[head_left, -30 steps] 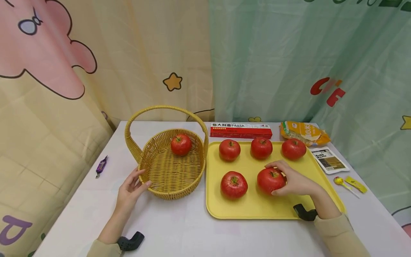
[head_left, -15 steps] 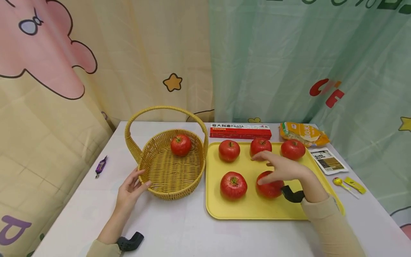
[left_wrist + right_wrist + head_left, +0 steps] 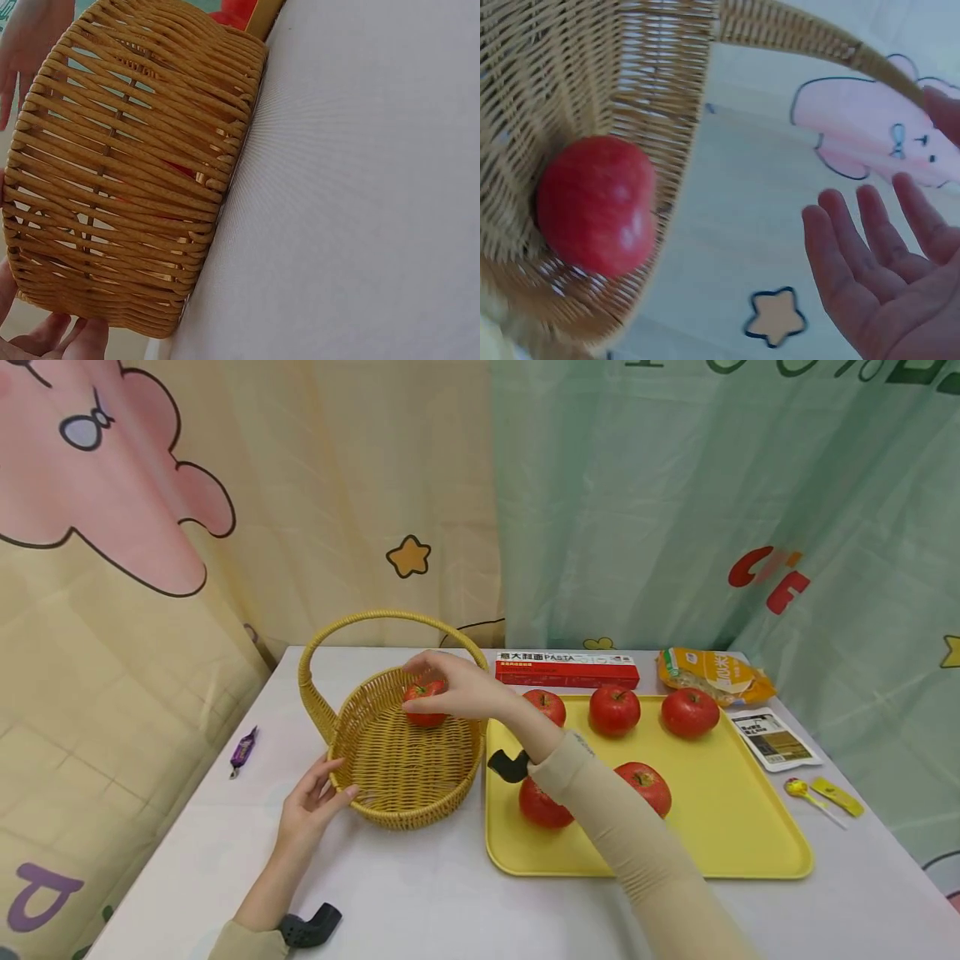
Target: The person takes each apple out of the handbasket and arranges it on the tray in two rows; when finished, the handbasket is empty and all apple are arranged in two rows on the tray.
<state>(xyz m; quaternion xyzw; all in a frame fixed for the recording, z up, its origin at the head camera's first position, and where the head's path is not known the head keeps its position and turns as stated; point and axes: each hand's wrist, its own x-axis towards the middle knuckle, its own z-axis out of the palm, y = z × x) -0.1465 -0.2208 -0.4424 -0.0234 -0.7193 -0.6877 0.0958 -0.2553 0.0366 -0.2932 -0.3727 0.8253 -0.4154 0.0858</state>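
Observation:
A yellow woven basket (image 3: pixel 408 817) with a tall arched handle stands on the left of the table. My left hand (image 3: pixel 309 806) holds its near left rim, thumb and fingers bent at the edge; fingertips (image 3: pixel 82 337) show against the weave in the left wrist view. Inside the basket lies one red apple (image 3: pixel 596 206). Over it in the head view is my right hand (image 3: pixel 468 691), fingers spread; the right wrist view shows this hand (image 3: pixel 889 281) apart from the apple with nothing in it. My right forearm partly hides two apples on the tray.
A yellow tray (image 3: pixel 735 827) to the right bears several red apples (image 3: pixel 689 712). Behind it are a red pasta box (image 3: pixel 567 669) and an orange food bag (image 3: pixel 716 677). A white packet (image 3: pixel 776 741), lollipop (image 3: pixel 798 788) and yellow sachet (image 3: pixel 837 797) lie right; a purple candy (image 3: pixel 243 750) lies left.
My right hand has let go of an apple on the tray, lifted and moved left to above the basket. That apple stays on the tray. The left hand keeps its place on the rim.

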